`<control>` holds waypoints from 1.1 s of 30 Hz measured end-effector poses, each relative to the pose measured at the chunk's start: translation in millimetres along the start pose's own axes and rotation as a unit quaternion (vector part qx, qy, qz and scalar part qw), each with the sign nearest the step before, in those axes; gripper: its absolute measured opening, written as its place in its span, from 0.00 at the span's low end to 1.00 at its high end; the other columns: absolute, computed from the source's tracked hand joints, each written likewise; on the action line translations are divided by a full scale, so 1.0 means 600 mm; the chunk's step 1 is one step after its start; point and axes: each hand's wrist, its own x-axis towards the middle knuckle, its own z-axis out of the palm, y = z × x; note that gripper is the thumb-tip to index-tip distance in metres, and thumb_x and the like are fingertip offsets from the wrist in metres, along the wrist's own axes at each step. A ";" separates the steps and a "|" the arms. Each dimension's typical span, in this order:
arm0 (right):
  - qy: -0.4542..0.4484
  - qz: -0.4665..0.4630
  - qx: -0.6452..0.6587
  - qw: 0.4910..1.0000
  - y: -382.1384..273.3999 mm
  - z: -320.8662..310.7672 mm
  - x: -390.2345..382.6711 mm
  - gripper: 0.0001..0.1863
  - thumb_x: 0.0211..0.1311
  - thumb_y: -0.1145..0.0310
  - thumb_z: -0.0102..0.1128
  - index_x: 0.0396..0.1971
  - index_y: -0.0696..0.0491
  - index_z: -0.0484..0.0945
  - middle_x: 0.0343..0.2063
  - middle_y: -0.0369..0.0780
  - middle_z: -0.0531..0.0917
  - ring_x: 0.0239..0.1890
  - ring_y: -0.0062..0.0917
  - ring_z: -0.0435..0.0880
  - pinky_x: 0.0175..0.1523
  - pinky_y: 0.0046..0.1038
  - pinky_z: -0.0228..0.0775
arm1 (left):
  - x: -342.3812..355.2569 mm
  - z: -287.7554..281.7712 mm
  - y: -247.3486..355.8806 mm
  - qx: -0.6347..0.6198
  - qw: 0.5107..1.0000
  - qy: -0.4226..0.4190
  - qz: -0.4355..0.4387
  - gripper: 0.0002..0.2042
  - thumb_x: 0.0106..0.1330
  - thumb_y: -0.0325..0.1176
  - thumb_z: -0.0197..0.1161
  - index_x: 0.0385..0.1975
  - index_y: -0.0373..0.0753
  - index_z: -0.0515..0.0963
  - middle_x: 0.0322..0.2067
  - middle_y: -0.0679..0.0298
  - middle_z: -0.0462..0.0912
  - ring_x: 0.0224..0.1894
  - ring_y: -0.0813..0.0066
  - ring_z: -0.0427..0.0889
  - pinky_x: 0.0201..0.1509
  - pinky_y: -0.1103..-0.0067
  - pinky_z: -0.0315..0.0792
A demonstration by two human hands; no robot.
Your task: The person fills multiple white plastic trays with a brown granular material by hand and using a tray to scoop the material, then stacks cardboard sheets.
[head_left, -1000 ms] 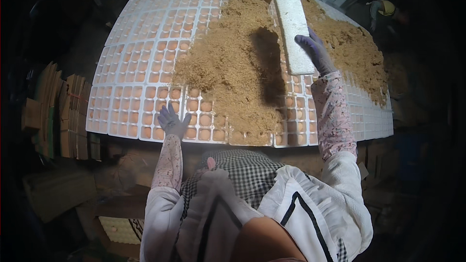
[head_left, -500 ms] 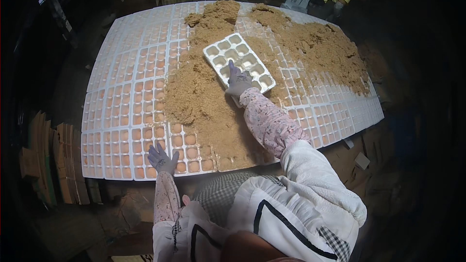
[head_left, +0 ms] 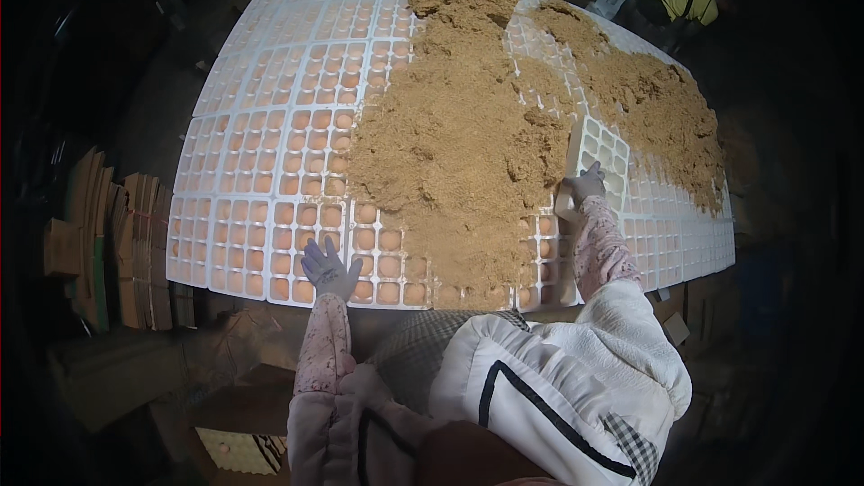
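Observation:
A wide surface of white foam trays (head_left: 205, 81) holds brownish-pink eggs (head_left: 306, 139) in square cells. Loose tan, granular material (head_left: 450, 153) lies heaped over the middle and right part of the trays. My left hand (head_left: 330, 268), in a grey-purple glove, rests open with spread fingers on egg cells at the near edge, left of the heap. My right hand (head_left: 587, 182), gloved, grips a loose white foam tray (head_left: 608, 151), cells facing up, at the right side of the middle heap. Part of the trays beneath is hidden by the material.
Folded cardboard (head_left: 94, 252) stands stacked left of the trays. A box with pale cartons (head_left: 234, 450) sits low at bottom left. Another person in a yellow top (head_left: 684, 0) bends beyond the far right corner, beside pale stacked sheets.
My right hand swung the foam tray from upright on the right to flat over the middle heap, then back right and nearer me. My left hand stays put. The other person shifted.

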 end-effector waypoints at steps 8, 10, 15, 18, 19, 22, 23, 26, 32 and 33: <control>-0.047 -0.276 -0.028 0.960 -0.266 -0.029 -0.050 0.50 0.38 0.57 0.68 0.64 0.57 0.57 0.49 0.52 0.73 0.52 0.44 0.75 0.54 0.36 0.70 | -0.003 0.005 0.012 0.039 0.999 -0.011 -0.016 0.45 0.61 0.61 0.50 0.70 0.38 0.42 0.69 0.39 0.37 0.72 0.42 0.32 0.70 0.52 0.27; -0.117 -0.323 -0.065 0.937 -0.354 -0.009 -0.091 0.51 0.37 0.57 0.68 0.65 0.55 0.57 0.50 0.51 0.73 0.52 0.43 0.76 0.54 0.36 0.70 | 0.000 -0.006 0.017 0.033 0.999 -0.015 -0.031 0.44 0.62 0.61 0.49 0.70 0.38 0.43 0.69 0.40 0.38 0.72 0.43 0.33 0.71 0.53 0.27; -0.199 -0.456 -0.096 0.862 -0.429 0.045 -0.188 0.51 0.39 0.55 0.67 0.66 0.55 0.55 0.53 0.52 0.71 0.55 0.42 0.74 0.59 0.34 0.66 | -0.004 -0.013 0.016 0.012 1.000 -0.005 -0.017 0.45 0.61 0.62 0.49 0.70 0.38 0.43 0.69 0.39 0.39 0.72 0.43 0.34 0.71 0.53 0.27; -0.088 -0.448 0.037 0.889 -0.376 -0.021 -0.148 0.49 0.43 0.58 0.67 0.65 0.62 0.54 0.50 0.55 0.73 0.53 0.44 0.74 0.58 0.33 0.68 | -0.013 -0.003 0.004 0.006 1.000 0.022 -0.015 0.45 0.62 0.61 0.49 0.70 0.37 0.43 0.69 0.39 0.39 0.72 0.43 0.34 0.71 0.53 0.28; -0.028 -0.395 0.027 0.918 -0.347 -0.055 -0.116 0.50 0.44 0.58 0.67 0.65 0.65 0.52 0.51 0.54 0.71 0.51 0.42 0.76 0.53 0.32 0.72 | -0.014 -0.003 0.005 0.009 1.000 0.028 -0.010 0.45 0.62 0.61 0.49 0.70 0.36 0.43 0.69 0.39 0.39 0.72 0.43 0.35 0.71 0.53 0.28; -0.086 -0.151 0.192 0.966 -0.210 -0.042 -0.028 0.53 0.45 0.62 0.67 0.67 0.64 0.45 0.55 0.52 0.67 0.50 0.41 0.76 0.52 0.28 0.74 | -0.008 0.005 0.017 0.007 0.999 0.036 -0.005 0.45 0.62 0.61 0.49 0.69 0.35 0.43 0.69 0.38 0.39 0.71 0.42 0.35 0.71 0.53 0.29; -0.163 -0.169 0.140 0.962 -0.153 0.026 0.009 0.52 0.45 0.62 0.65 0.67 0.64 0.46 0.55 0.54 0.66 0.52 0.46 0.73 0.56 0.32 0.71 | -0.001 0.006 0.029 0.009 0.999 0.041 0.004 0.44 0.62 0.61 0.49 0.69 0.35 0.42 0.69 0.38 0.39 0.71 0.42 0.35 0.71 0.53 0.29; -0.060 -0.310 -0.018 0.949 -0.294 0.064 -0.170 0.52 0.42 0.59 0.65 0.67 0.60 0.49 0.52 0.54 0.69 0.50 0.50 0.72 0.56 0.43 0.66 | -0.009 0.007 0.007 0.003 0.999 0.039 -0.014 0.45 0.63 0.61 0.48 0.70 0.35 0.40 0.69 0.38 0.37 0.72 0.42 0.34 0.71 0.53 0.28; -0.136 -0.445 -0.051 0.884 -0.391 0.129 -0.251 0.52 0.38 0.56 0.67 0.66 0.56 0.54 0.52 0.51 0.69 0.54 0.48 0.69 0.60 0.42 0.61 | -0.025 -0.033 0.049 -0.218 0.969 0.111 0.015 0.53 0.58 0.59 0.58 0.68 0.26 0.34 0.70 0.41 0.34 0.72 0.47 0.29 0.73 0.61 0.27; -0.123 -0.470 -0.021 0.874 -0.374 0.127 -0.239 0.52 0.38 0.56 0.67 0.66 0.56 0.54 0.53 0.51 0.69 0.54 0.47 0.69 0.60 0.42 0.60 | -0.035 -0.042 0.075 -0.220 0.965 0.128 0.066 0.56 0.56 0.61 0.60 0.68 0.28 0.33 0.70 0.42 0.33 0.72 0.47 0.29 0.73 0.60 0.26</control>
